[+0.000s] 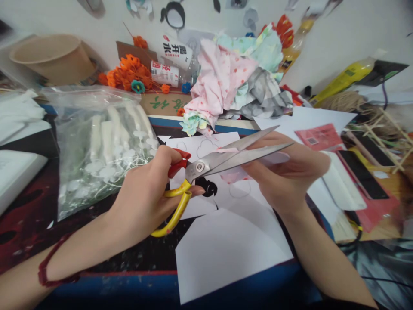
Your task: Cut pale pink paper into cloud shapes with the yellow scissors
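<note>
My left hand point(142, 189) is closed round the handles of a pair of scissors point(214, 165), one handle red and the other yellow. The blades stand slightly apart and reach toward my right hand. A small cut piece of paper point(277, 158) is pinched in my right hand point(287, 172), partly hidden behind the blades and fingers. Some pinkish paper also shows between and below the blades. Under the hands lies a white sheet with drawn outlines point(206, 147) and a dark cut-out gap. A plain white sheet point(232, 254) overlaps it toward the table's front.
A clear plastic bag point(74, 172) with white sticks and flower shapes lies at left. Behind are orange flowers point(129, 75), crumpled tissue paper point(222, 77) and bottles point(345, 82). A black phone point(363, 174) and a white box point(342, 181) lie at right.
</note>
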Demonstrator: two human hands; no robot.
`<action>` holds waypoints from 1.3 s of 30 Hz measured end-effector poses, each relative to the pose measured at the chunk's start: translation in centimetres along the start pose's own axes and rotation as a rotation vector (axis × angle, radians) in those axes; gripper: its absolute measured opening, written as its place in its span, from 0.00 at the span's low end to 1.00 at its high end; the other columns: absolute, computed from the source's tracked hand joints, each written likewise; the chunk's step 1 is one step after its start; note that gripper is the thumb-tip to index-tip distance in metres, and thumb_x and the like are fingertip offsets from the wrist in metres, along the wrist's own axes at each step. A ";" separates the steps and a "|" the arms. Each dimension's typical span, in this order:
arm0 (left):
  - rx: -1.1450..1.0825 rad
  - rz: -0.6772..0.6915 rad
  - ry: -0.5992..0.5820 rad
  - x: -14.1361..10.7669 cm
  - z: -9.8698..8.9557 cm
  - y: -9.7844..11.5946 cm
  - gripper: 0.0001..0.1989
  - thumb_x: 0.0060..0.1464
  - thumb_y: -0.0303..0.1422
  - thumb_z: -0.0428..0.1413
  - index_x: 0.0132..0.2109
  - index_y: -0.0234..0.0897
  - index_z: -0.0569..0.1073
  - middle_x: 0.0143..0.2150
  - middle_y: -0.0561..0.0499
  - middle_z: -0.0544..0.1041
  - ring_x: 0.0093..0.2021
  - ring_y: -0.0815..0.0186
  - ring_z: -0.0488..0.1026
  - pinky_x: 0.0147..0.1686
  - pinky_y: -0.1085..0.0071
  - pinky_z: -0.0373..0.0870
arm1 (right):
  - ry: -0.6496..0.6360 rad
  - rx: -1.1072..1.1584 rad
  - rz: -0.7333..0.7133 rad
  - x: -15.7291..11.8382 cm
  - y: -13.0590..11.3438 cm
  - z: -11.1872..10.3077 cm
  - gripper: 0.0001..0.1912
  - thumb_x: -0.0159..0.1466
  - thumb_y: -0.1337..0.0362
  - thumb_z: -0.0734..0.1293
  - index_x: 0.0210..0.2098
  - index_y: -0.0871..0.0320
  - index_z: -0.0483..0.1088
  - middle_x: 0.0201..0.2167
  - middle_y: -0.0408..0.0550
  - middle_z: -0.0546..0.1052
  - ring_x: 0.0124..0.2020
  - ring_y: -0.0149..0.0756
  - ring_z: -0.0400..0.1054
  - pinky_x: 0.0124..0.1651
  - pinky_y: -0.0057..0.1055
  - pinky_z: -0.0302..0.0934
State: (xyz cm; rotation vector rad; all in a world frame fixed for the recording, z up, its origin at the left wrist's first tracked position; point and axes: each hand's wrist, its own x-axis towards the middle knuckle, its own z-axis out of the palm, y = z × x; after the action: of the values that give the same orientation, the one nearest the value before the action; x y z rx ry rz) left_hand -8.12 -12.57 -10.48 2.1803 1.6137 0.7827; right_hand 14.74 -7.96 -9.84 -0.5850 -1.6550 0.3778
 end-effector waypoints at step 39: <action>0.005 0.029 -0.101 0.1 -0.8 0.2 0.24 0.56 0.56 0.54 0.48 0.43 0.64 0.38 0.51 0.81 0.27 0.63 0.78 0.25 0.70 0.71 | -0.199 0.223 0.031 1.1 1.4 -2.3 0.12 0.55 0.71 0.76 0.37 0.50 0.81 0.31 0.41 0.83 0.29 0.33 0.77 0.30 0.31 0.74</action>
State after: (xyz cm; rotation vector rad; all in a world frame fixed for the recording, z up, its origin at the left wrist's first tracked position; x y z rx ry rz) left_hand -8.39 -12.65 -9.70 2.2137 1.5400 0.6659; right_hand 17.08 -6.42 -9.35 -0.4171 -1.7648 0.6514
